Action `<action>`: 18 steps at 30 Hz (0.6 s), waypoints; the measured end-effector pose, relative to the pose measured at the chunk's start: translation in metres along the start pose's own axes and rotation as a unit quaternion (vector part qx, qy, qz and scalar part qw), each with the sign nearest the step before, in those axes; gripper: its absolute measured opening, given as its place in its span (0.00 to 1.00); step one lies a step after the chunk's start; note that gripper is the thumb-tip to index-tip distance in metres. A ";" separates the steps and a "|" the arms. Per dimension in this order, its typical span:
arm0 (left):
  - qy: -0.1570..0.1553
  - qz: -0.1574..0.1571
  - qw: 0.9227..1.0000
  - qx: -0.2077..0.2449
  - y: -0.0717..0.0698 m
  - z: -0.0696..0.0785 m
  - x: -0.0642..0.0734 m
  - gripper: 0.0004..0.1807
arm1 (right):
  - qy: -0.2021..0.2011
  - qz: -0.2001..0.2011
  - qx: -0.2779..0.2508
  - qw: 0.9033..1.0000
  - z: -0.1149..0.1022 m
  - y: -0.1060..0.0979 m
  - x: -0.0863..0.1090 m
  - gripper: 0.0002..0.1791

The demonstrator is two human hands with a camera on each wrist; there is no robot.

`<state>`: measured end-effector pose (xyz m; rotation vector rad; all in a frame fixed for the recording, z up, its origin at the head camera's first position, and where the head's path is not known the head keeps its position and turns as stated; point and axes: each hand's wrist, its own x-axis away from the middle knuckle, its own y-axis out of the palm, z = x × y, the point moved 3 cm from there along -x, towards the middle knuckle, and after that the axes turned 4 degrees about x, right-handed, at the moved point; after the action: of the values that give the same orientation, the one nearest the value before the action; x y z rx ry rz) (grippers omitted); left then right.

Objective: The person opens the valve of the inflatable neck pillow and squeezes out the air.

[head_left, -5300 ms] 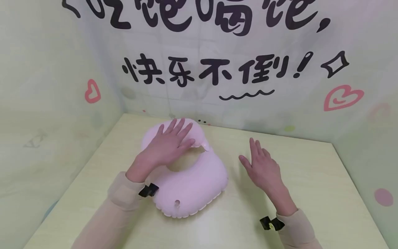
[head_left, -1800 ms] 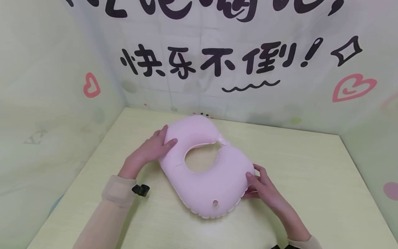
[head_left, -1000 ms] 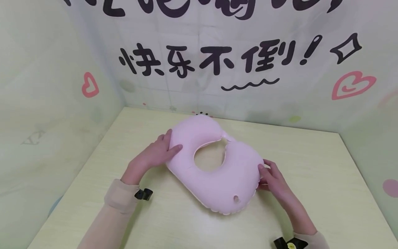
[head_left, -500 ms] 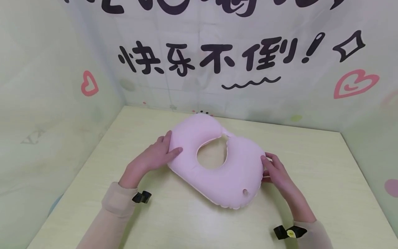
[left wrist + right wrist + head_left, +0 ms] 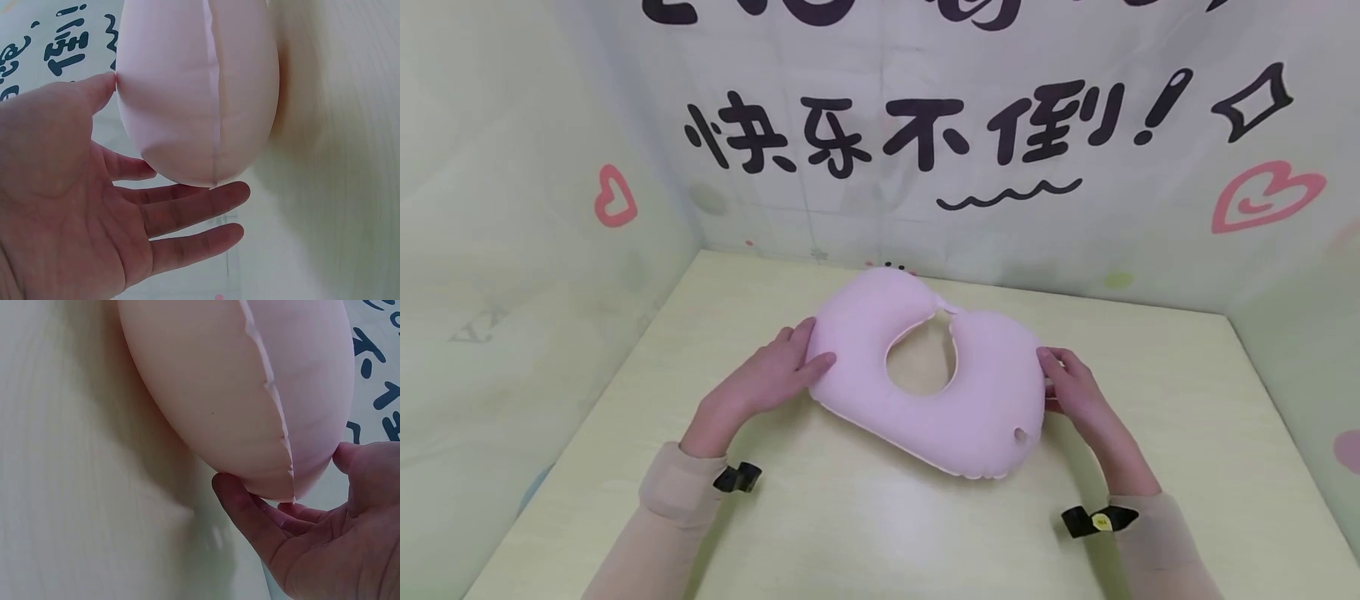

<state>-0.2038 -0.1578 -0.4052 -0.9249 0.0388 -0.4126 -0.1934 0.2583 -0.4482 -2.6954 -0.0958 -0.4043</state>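
Note:
A pale pink inflatable neck pillow [image 5: 917,425] lies on the table, its two ends meeting at the back and a round hole in its middle. A small valve [image 5: 1020,434] shows near its right front corner. My left hand [image 5: 775,371] touches the left end, fingers fairly straight along the side and thumb over the top. In the left wrist view, two fingers [image 5: 197,209] extend past the rounded end. At the right end, my right hand [image 5: 1078,392] pinches the pillow between thumb above and curled fingers below, beside the seam [image 5: 269,387] in the right wrist view.
The light wood table [image 5: 880,533] meets a fabric backdrop [image 5: 865,217] with black lettering close behind the pillow. Side panels stand left and right. Each sleeve cuff carries a black wrist camera [image 5: 737,477].
Earlier, my left hand lay on top of the pillow and my right was off it. Since then both hands have taken its ends, and it has shifted right and turned counterclockwise.

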 end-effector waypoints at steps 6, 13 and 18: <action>0.003 -0.002 1.000 0.016 0.003 -0.002 0.001 0.46 | -0.002 -0.005 0.003 1.000 -0.001 -0.009 -0.010 0.41; 0.001 -0.003 1.000 0.017 0.006 -0.002 0.002 0.46 | -0.005 -0.009 0.013 1.000 -0.001 -0.014 -0.019 0.42; 0.006 0.001 1.000 0.012 0.006 -0.001 0.004 0.46 | -0.004 -0.012 0.022 1.000 -0.004 -0.016 -0.025 0.43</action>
<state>-0.1978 -0.1565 -0.4099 -0.8991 0.0453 -0.4150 -0.2201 0.2715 -0.4460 -2.6556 -0.1380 -0.3953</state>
